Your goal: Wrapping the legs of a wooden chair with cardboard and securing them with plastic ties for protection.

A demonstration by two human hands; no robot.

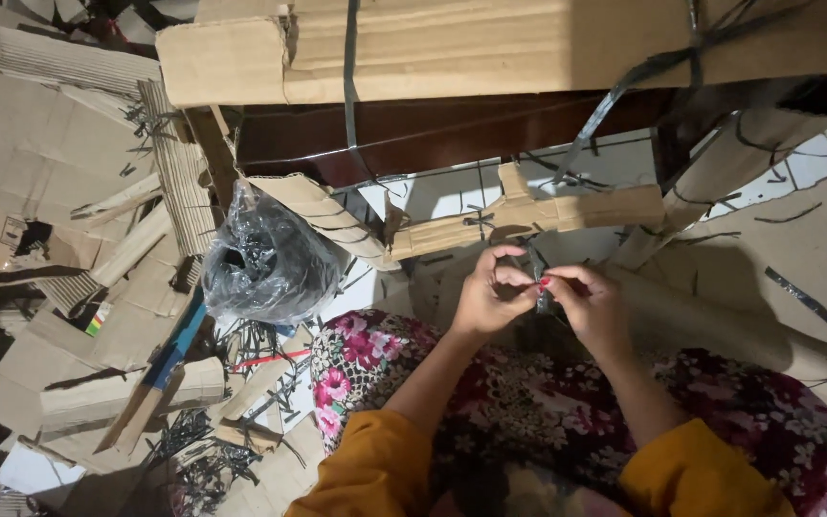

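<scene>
My left hand and my right hand meet above my lap, fingertips pinched together on a thin dark plastic strap. The strap runs up from the fingers toward a cardboard corner piece bound with more dark strapping. My sleeves are mustard yellow and my lap is covered in dark floral cloth.
A clear plastic bag full of dark strap pieces hangs at the left. Cardboard sheets and folded strips lie piled at the left. A large strapped cardboard package crosses the top. A cardboard tube leans at the right. Strap scraps litter the floor.
</scene>
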